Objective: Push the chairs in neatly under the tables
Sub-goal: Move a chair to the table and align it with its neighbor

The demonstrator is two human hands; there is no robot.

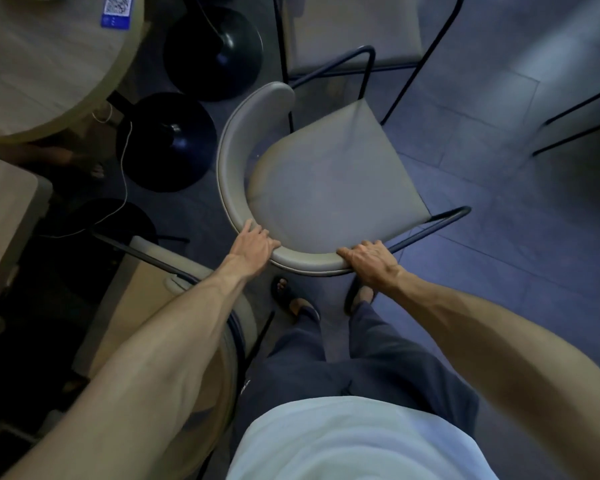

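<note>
the grey chair (326,188) stands out on the tiled floor (482,140), under no table, its seat pointing away from the round table (49,64) at the upper left and its curved backrest (229,157) towards the person. the left hand (255,242) and right hand (368,258) each curl over the backrest rim and grip it, set apart, likely so the chair can be turned and steered rather than just shoved. a second chair (146,285) sits just beside the left forearm, so the swing looks tight
</note>
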